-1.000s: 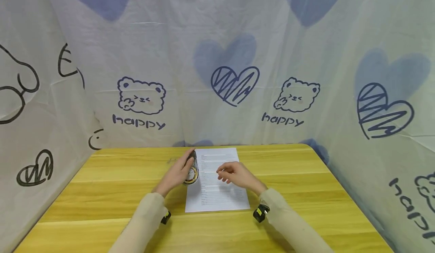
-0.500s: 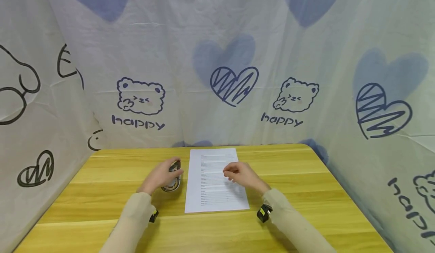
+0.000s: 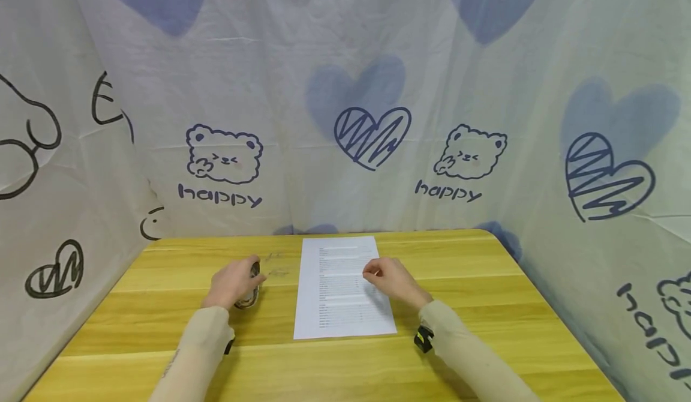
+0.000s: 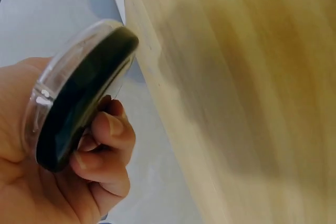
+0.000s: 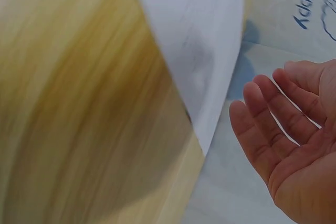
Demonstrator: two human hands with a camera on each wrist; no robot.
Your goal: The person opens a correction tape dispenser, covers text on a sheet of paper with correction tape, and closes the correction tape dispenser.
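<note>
My left hand [image 3: 229, 283] is over the left part of the table, gripping a rounded, oblong object [image 3: 249, 296] with a clear shell. In the left wrist view this clear-shelled object [image 4: 86, 98] shows a glossy dark curved side, and curled fingers [image 4: 107, 166] lie along it; what kind of object it is, I cannot tell. My right hand [image 3: 396, 282] hovers over the right side of a printed sheet of paper [image 3: 342, 294]. Its fingers are loosely bent with nothing in them, and the right wrist view shows the bare palm [image 5: 299, 161].
A yellow wood-grain table [image 3: 459, 330] lies under both hands. White cloth [image 3: 302, 90] printed with hearts and bears hangs at the back and sides. Faint grey marks [image 3: 278, 272] show on the tabletop between the left hand and the paper.
My left hand has carried the clear-shelled object leftward, from over the paper's left edge to the left of the sheet. The right hand has drifted slightly right.
</note>
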